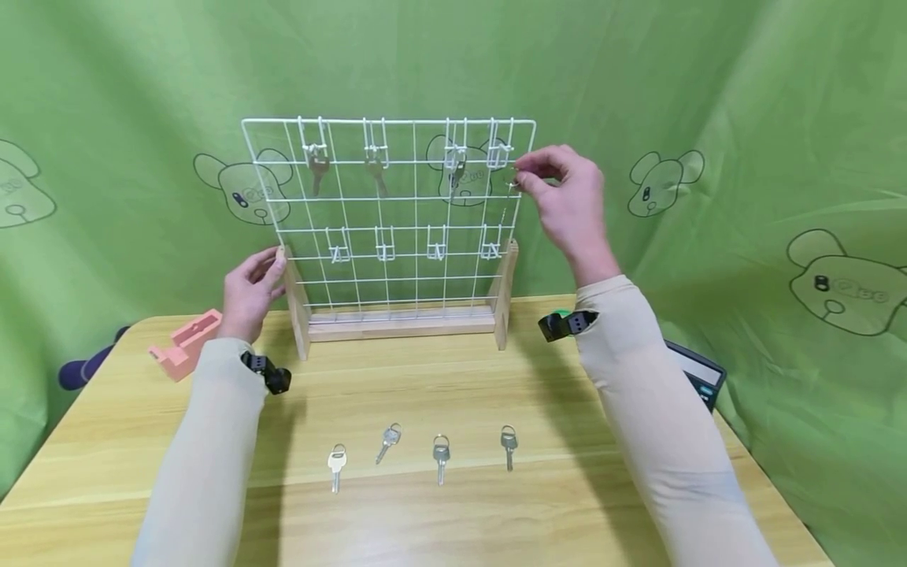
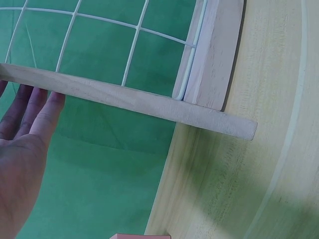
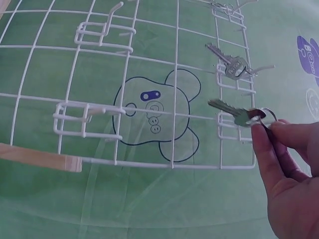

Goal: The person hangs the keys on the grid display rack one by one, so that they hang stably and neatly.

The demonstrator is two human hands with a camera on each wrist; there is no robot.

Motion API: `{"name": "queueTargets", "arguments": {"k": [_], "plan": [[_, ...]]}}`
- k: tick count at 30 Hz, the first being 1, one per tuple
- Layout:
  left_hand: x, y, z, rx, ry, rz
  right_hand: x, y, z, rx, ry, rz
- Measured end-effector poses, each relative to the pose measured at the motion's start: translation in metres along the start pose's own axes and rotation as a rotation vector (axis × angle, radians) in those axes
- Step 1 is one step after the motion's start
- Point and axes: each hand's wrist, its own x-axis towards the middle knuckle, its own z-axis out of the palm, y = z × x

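Pinching a key (image 3: 234,113) by its ring, the right hand (image 1: 567,206) holds it at the top right hook (image 1: 499,153) of the wire rack (image 1: 397,213). Left hand (image 1: 249,293) has straight fingers resting against the rack's left wooden post (image 2: 124,97), gripping nothing. Rack stands at the desk's (image 1: 638,504) back edge. Three keys already hang on the top row; four more keys (image 1: 425,455) lie in a row near the front edge.

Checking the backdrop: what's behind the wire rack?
Through the wire rack, green cloth with cartoon bears shows. The wooden base and hanging keys hide small patches.
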Motion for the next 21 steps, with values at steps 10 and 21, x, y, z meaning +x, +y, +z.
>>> {"name": "queueTargets", "arguments": {"k": [10, 21], "plan": [[0.0, -0.001, 0.0, -0.017, 0.003, 0.005, 0.005, -0.003, 0.011, 0.091, 0.084, -0.03], [-0.001, -0.001, 0.0, -0.022, 0.004, 0.0, 0.009, -0.007, 0.014, 0.123, 0.156, -0.054]]}}
